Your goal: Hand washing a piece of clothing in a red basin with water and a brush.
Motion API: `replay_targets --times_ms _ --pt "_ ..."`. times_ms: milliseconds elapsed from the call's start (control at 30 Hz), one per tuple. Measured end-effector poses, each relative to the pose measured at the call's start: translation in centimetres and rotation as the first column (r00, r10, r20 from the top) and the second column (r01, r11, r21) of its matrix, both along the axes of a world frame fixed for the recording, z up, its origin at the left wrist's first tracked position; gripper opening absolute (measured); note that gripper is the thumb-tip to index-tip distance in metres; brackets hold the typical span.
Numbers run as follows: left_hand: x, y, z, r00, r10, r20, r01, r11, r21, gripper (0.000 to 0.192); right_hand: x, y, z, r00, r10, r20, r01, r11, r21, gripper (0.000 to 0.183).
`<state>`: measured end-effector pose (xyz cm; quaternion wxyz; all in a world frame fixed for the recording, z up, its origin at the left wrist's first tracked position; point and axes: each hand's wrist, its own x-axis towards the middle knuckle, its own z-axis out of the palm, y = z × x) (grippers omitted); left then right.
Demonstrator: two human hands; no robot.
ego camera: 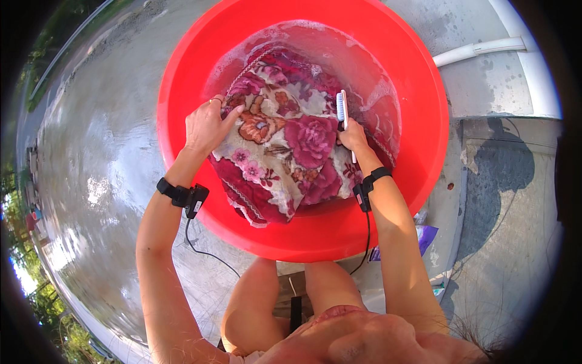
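Note:
A wet floral cloth (273, 150), with pink and orange flowers on cream and a dark red border, lies bunched in a large red plastic basin (418, 113). Soapy water (359, 59) surrounds its far part. My left hand (207, 125) grips the cloth's left edge, thumb on top and fingers partly hidden underneath. In my right hand (352, 135) is a scrubbing brush (341, 107) with pale blue bristles and a light handle, held upright over the right side of the cloth, its bristles facing left. Some fingers of that hand are hidden by the cloth.
My knees (332, 282) are at the basin's near rim. A purple packet (426, 239) lies on the concrete floor to the right, beside my right forearm. A white pipe (482, 49) runs towards the basin's upper right side. Black bands with cabled devices are on both wrists.

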<state>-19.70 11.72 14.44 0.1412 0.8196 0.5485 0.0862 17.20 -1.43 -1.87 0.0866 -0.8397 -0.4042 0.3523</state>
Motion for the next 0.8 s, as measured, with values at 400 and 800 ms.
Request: replay_targets --times_ms 400,800 --pt "-4.9 7.9 -3.1 0.966 -0.06 -0.25 0.12 0.965 0.233 0.041 0.0 -1.6 4.7 0.977 0.212 -0.012 -0.212 0.974 -0.074 0.031" --pt "1.2 1.4 -0.1 0.976 -0.105 -0.192 0.077 0.987 -0.144 0.058 -0.8 -1.1 10.5 0.972 0.236 0.004 -0.223 0.925 -0.308 0.042"
